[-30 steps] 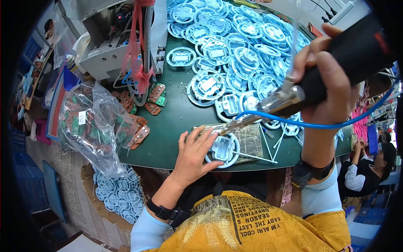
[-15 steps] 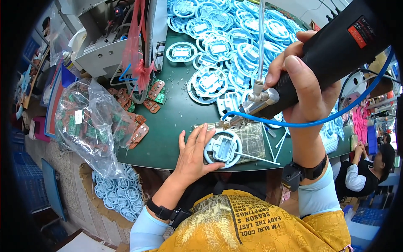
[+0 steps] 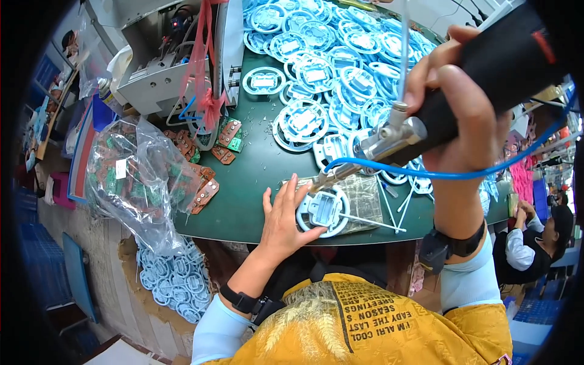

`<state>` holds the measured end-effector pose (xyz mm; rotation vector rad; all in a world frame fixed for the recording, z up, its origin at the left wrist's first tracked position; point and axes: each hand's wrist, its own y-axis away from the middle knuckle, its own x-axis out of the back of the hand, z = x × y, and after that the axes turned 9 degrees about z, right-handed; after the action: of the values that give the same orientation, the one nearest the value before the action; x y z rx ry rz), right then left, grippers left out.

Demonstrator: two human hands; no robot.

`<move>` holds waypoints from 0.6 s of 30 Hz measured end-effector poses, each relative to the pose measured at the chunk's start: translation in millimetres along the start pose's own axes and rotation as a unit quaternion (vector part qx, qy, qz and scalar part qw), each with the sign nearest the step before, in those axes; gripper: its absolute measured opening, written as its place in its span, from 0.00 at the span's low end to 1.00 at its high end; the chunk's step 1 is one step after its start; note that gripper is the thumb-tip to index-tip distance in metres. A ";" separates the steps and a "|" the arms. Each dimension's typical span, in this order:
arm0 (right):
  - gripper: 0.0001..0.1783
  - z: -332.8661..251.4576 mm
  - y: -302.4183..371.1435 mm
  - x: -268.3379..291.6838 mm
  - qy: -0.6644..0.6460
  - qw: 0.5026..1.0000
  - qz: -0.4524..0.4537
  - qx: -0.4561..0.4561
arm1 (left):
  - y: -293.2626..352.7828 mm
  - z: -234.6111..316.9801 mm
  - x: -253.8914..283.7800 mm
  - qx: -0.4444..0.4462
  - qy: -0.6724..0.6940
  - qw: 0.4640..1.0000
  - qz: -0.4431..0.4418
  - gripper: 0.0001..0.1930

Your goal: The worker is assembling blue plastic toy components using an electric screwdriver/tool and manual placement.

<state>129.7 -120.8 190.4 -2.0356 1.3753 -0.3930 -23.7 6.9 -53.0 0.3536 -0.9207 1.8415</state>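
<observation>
A light-blue toy steering-wheel part (image 3: 325, 210) lies near the table's front edge, its recessed middle facing up. My left hand (image 3: 283, 216) steadies it, with long straight fingers along its left side and the thumb on the lower rim. My right hand (image 3: 465, 103) is wrapped round a thick black electric screwdriver (image 3: 511, 58), held at a slant. Its metal nose (image 3: 334, 175) points down to the upper left rim of the part; whether the tip touches is unclear. A blue hose (image 3: 426, 175) and a clear tube (image 3: 404, 55) join the metal head.
Many similar light-blue parts (image 3: 316, 73) are heaped across the back. A clear bag of circuit boards (image 3: 131, 176) and loose boards (image 3: 207, 191) lie left, below a grey machine (image 3: 164, 79). Thin white sticks (image 3: 389, 207) lie right of the part. Another person (image 3: 541, 243) sits far right.
The screwdriver's nose has come down and left onto the part's upper left area. My right hand and forearm have shifted slightly right; my left hand stays on the part.
</observation>
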 end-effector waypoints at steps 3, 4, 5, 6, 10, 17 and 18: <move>0.25 -8.1 13.2 -19.6 0.018 1.000 0.005 -0.024 | -1.1 0.7 -0.3 0.025 -0.001 1.000 -0.003 0.62; 0.25 -6.5 17.4 -23.9 0.039 0.999 -0.012 -0.024 | 0.3 -0.8 -1.1 0.017 0.001 1.000 0.004 0.63; 0.25 -1.1 19.6 -22.7 0.028 0.998 -0.046 -0.035 | 1.8 -2.2 -1.8 0.008 0.002 1.000 0.010 0.63; 0.26 6.0 22.7 -24.1 0.032 0.998 -0.050 -0.017 | 3.2 -3.3 -2.9 0.012 0.006 1.000 0.010 0.62; 0.25 17.5 27.7 -27.9 0.029 0.998 -0.051 -0.026 | 2.5 -5.0 -3.0 0.020 0.008 1.000 -0.005 0.55; 0.21 34.3 33.0 -38.7 0.044 0.998 -0.019 -0.027 | 6.5 -7.3 -5.9 0.067 0.043 0.996 -0.026 0.53; 0.20 35.4 32.6 -40.4 0.035 0.999 -0.018 -0.032 | 5.2 -6.4 -5.4 0.074 0.043 0.996 -0.027 0.53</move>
<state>110.1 -80.1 146.7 -2.1192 1.4119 -0.4442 -24.8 6.9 -62.7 0.3822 -0.7118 1.8646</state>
